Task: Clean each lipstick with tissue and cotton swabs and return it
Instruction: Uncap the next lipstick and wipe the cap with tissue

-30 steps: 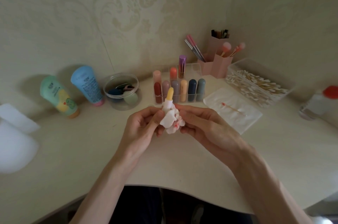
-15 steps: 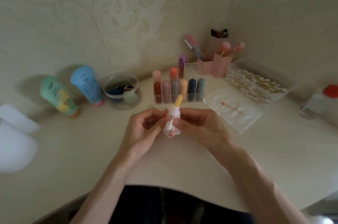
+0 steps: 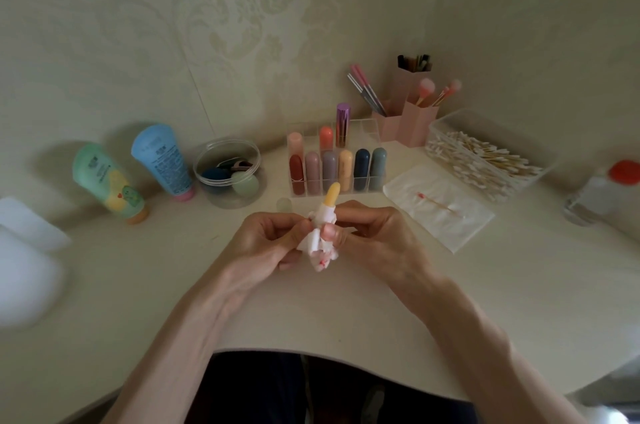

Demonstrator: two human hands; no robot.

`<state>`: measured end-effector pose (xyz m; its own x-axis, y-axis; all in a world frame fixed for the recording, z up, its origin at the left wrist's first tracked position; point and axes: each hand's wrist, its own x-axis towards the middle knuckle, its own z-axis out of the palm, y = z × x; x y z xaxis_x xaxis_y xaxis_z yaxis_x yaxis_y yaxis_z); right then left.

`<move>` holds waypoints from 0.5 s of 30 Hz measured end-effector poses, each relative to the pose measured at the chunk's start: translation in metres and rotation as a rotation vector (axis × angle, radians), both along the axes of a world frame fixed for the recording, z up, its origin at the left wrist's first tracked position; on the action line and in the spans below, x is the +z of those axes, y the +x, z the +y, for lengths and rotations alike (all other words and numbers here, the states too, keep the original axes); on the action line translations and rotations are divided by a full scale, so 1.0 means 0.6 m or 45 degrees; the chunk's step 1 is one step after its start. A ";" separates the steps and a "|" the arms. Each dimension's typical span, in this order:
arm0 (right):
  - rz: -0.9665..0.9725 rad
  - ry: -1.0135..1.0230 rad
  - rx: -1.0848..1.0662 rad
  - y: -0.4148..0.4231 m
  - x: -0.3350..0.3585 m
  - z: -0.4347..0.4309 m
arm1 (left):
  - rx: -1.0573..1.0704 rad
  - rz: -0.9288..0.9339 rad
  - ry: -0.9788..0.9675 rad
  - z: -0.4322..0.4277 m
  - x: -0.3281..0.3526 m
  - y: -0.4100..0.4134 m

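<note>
An uncapped yellow lipstick (image 3: 331, 195) stands upright between my two hands above the table. A crumpled white tissue (image 3: 317, 250) with red stains is wrapped round its lower part. My left hand (image 3: 266, 243) pinches the tissue from the left. My right hand (image 3: 370, 236) grips the lipstick's base, thumb on the front. Behind them a clear organizer (image 3: 367, 133) holds several capped lipsticks in two rows. A small pale cap (image 3: 284, 205) stands on the table in front of it. A used cotton swab (image 3: 437, 204) lies on a flat tissue (image 3: 460, 226) at the right.
A clear box of cotton swabs (image 3: 485, 160) sits at the back right, with pink brush holders (image 3: 412, 126) behind it. A round clear tub of sponges (image 3: 228, 172), a blue tube (image 3: 162, 160) and a green tube (image 3: 107, 181) stand at the left. A red-capped bottle (image 3: 602, 188) is at the far right.
Both hands have sunk a little toward me with the lipstick. The tissue has slid down its base, and the lipstick has turned between the fingers.
</note>
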<state>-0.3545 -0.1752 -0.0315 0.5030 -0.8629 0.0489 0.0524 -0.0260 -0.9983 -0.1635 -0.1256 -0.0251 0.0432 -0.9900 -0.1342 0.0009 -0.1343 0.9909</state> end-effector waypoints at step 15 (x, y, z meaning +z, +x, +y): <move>-0.063 0.067 0.004 0.003 0.006 0.005 | 0.133 0.023 0.038 -0.003 0.005 -0.011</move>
<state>-0.3530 -0.1723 -0.0277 0.5037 -0.8634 0.0288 0.1020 0.0264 -0.9944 -0.1700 -0.1276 -0.0223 0.1435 -0.9758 -0.1651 0.0346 -0.1617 0.9862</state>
